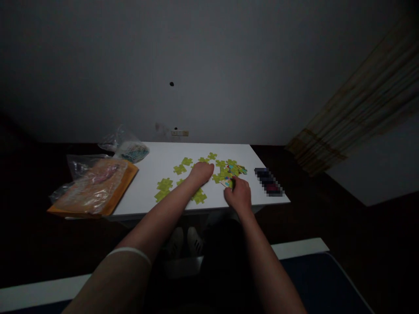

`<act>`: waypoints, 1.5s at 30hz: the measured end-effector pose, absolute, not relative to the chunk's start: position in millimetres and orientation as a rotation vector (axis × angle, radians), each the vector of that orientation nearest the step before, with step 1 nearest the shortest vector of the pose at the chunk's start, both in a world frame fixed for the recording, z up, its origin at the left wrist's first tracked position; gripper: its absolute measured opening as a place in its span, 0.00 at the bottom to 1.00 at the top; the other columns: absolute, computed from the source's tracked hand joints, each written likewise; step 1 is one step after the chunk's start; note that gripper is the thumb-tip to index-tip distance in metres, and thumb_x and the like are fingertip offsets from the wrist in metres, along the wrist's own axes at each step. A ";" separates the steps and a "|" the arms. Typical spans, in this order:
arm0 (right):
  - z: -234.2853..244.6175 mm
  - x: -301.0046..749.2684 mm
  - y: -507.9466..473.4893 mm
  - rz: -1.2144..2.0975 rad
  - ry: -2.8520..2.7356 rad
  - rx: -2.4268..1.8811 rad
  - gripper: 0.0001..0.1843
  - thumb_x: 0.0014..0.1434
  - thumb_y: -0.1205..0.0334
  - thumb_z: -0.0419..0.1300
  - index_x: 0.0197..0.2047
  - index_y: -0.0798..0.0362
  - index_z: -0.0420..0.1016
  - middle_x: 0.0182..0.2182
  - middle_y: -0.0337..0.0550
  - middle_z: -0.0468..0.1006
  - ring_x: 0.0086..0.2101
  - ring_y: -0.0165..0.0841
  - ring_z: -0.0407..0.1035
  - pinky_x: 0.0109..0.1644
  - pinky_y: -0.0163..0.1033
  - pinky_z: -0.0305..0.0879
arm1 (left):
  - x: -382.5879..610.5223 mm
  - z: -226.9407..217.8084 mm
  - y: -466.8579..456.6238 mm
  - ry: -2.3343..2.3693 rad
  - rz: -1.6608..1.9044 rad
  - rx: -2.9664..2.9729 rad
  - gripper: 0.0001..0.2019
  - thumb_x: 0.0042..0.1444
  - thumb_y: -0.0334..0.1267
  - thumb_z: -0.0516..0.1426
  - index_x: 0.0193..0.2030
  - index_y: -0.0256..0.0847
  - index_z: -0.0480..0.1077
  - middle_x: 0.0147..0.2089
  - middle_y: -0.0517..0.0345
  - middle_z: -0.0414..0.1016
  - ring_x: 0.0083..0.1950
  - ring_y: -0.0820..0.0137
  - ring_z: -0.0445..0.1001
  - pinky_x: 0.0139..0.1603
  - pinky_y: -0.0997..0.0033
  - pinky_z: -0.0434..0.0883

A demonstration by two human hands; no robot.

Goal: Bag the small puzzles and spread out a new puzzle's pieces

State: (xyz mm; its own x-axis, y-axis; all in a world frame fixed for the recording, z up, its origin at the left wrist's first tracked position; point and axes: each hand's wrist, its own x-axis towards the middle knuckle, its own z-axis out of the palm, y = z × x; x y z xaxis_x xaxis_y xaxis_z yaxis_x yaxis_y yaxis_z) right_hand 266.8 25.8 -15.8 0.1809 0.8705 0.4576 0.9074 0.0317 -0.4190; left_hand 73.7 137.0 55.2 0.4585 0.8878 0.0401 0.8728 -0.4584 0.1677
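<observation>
Several yellow-green puzzle pieces (182, 168) lie scattered, mostly face down, on a small white table (153, 170). My left hand (201, 172) reaches over the middle of the spread with its fingers curled down onto the pieces. My right hand (239, 193) rests near the table's front edge, its fingers pinched on a colourful puzzle piece (228, 183). A small cluster of face-up colourful pieces (236, 168) lies just beyond my right hand.
An orange envelope (129, 178) under clear plastic bags (93, 183) covers the table's left end. Another plastic bag of pieces (131, 150) sits at the back left. A dark blurred object (269, 181) lies at the right edge. The wall stands right behind.
</observation>
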 end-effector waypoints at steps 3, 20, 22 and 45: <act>-12.7 265.9 25.4 -0.052 -1.738 -1.867 0.35 0.64 0.54 0.66 0.71 0.59 0.74 0.62 0.65 0.81 0.63 0.60 0.68 0.66 0.60 0.66 | 56.1 63.5 144.1 1.775 0.371 2.430 0.18 0.78 0.38 0.51 0.64 0.39 0.78 0.56 0.36 0.86 0.59 0.50 0.84 0.59 0.55 0.74; -25.6 270.4 27.9 -0.068 -1.730 -1.719 0.27 0.78 0.48 0.49 0.62 0.56 0.80 0.55 0.63 0.85 0.53 0.52 0.77 0.59 0.53 0.70 | -95.4 53.6 97.1 2.215 0.683 2.166 0.18 0.71 0.34 0.55 0.62 0.38 0.81 0.64 0.36 0.79 0.70 0.44 0.71 0.70 0.46 0.71; -23.5 269.8 27.9 -0.054 -1.665 -1.766 0.29 0.79 0.47 0.46 0.61 0.57 0.81 0.52 0.63 0.86 0.50 0.51 0.78 0.55 0.52 0.71 | -71.2 50.6 78.6 1.952 0.743 2.309 0.18 0.71 0.34 0.55 0.62 0.39 0.80 0.63 0.39 0.79 0.69 0.46 0.72 0.71 0.46 0.71; -15.2 216.5 26.3 0.672 -1.456 -1.249 0.18 0.69 0.49 0.64 0.55 0.48 0.87 0.51 0.52 0.89 0.52 0.50 0.84 0.62 0.60 0.80 | -104.5 56.1 171.9 1.954 1.006 1.588 0.23 0.68 0.30 0.57 0.69 0.37 0.76 0.63 0.41 0.84 0.64 0.56 0.81 0.70 0.56 0.74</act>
State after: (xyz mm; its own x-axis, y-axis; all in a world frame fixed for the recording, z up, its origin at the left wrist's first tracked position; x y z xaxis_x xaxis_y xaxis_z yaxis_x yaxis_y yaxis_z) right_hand 216.5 26.3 -15.2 0.0999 0.9324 0.3474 0.3402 0.2961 -0.8925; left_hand -104.5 171.9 56.1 -0.2544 0.9603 0.1141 0.6511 0.0828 0.7545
